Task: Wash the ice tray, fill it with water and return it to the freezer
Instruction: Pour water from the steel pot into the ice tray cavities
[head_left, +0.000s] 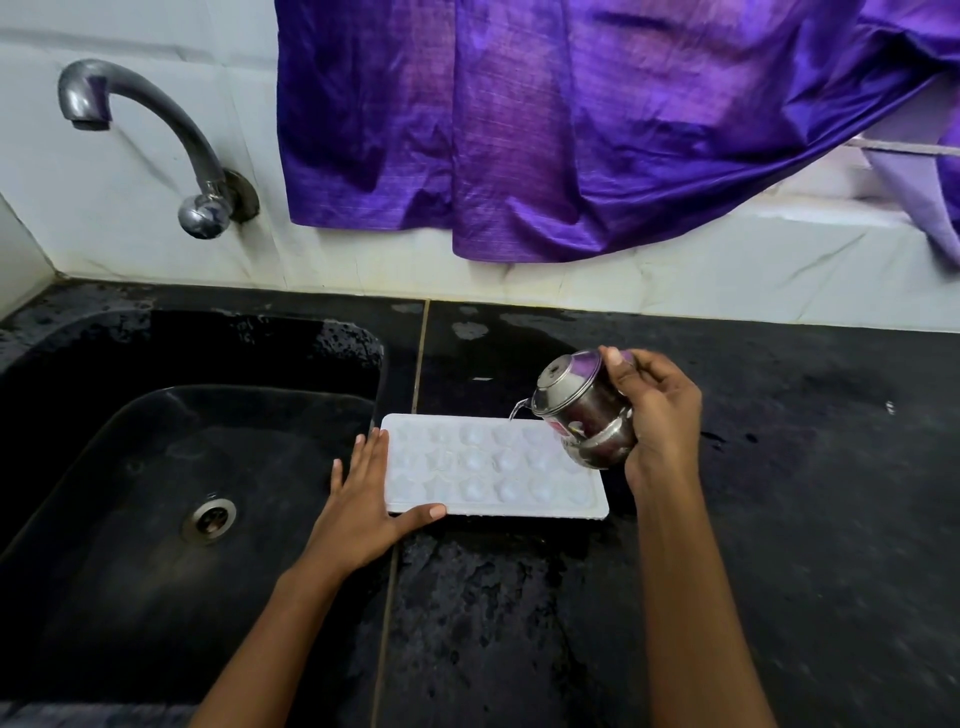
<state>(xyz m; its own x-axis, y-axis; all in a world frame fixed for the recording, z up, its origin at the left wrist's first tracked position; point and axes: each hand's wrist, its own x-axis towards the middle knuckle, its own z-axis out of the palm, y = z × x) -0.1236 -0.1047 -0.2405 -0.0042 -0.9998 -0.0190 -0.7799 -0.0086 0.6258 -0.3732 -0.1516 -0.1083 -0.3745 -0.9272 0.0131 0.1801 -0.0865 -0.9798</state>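
A white ice tray with several round cups lies flat on the black counter, just right of the sink. My left hand rests flat against the tray's left end, thumb along its near edge, fingers spread. My right hand grips a small steel pot tilted to the left above the tray's far right corner. A thin stream of water runs from the pot's lip onto the tray.
A black sink with a metal drain fills the left side. A steel tap juts from the white tiled wall above it. A purple cloth hangs over the wall. The black counter is wet.
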